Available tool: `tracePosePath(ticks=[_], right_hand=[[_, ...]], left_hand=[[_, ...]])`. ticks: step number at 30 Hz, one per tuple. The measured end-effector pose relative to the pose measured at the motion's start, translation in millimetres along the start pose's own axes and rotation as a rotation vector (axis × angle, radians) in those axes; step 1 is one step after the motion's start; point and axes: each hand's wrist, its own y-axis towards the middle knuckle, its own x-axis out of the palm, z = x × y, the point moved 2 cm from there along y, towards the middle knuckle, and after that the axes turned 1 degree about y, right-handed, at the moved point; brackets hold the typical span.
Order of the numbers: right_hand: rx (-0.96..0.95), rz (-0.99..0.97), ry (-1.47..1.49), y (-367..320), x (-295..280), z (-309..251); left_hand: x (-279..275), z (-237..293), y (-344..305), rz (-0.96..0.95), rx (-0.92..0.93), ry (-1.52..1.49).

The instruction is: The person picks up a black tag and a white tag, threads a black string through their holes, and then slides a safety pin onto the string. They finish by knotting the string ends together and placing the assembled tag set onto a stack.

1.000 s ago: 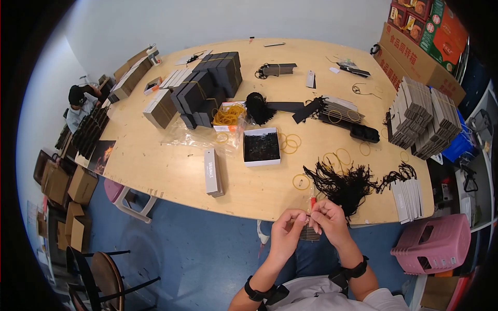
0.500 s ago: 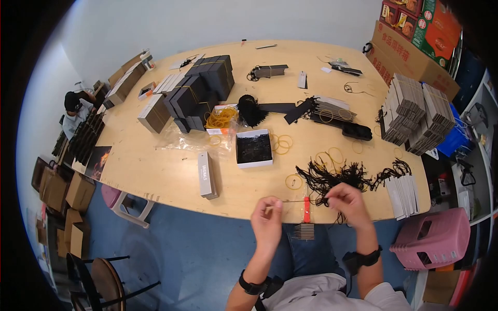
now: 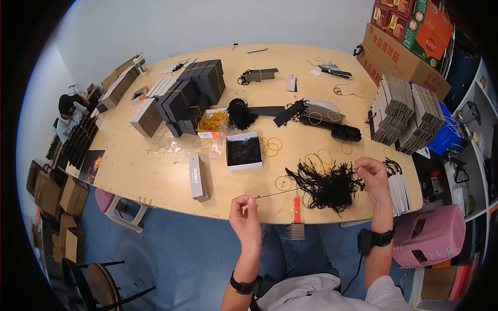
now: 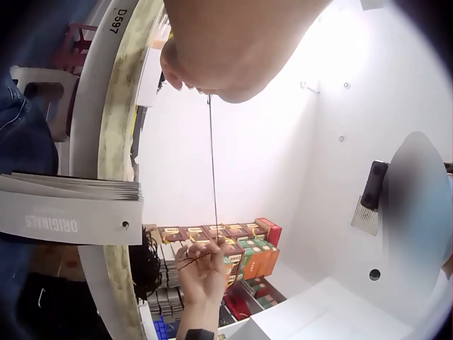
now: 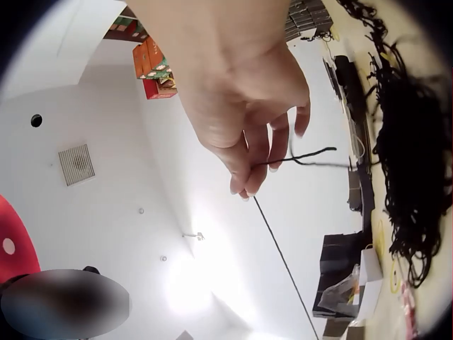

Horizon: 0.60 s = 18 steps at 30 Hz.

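Observation:
A thin black cord [image 3: 277, 194] runs taut between the two hands over the table's front edge. My left hand [image 3: 245, 217] pinches one end between thumb and fingers; a small dark metallic bit shows there in the left wrist view. At the other end, my right hand [image 3: 373, 179] pinches the cord between thumb and fingertips, with loose tails sticking out past the fingers in the right wrist view. Below the cord lies a heap of black cords [image 3: 334, 186]. A stack of grey tags [image 4: 71, 219] printed ORIGINALS sits at the table edge between my arms.
A red piece [image 3: 296, 209] in clear wrap lies by the edge. A white box [image 3: 245, 167] of small black pieces, yellow rubber bands [image 3: 212, 122], an upright tag stack [image 3: 198, 179] and bundled stacks [image 3: 391, 111] stand around the table. Another person [image 3: 72, 116] sits at far left.
The hands were together over the tag stack, then parted. My left hand moved left and my right hand moved right and up, leaving the cord stretched between them.

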Motion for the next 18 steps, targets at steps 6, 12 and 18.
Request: tracePosePath(ticks=[6, 12, 18], right_hand=[[0.265, -0.196, 0.266, -43.0, 44.1, -3.9], [0.458, -0.328, 0.365, -73.7, 106.1, -22.6], [0.383, -0.224, 0.363, -66.9, 119.7, -9.2]], left_hand=[[-10.9, 16.5, -12.9, 0.015, 0.017, -0.017], [-20.3, 19.7, -39.3, -0.259, 0.137, 0.129], [-37.1, 34.0, -61.0, -0.256, 0.365, 0.526]])
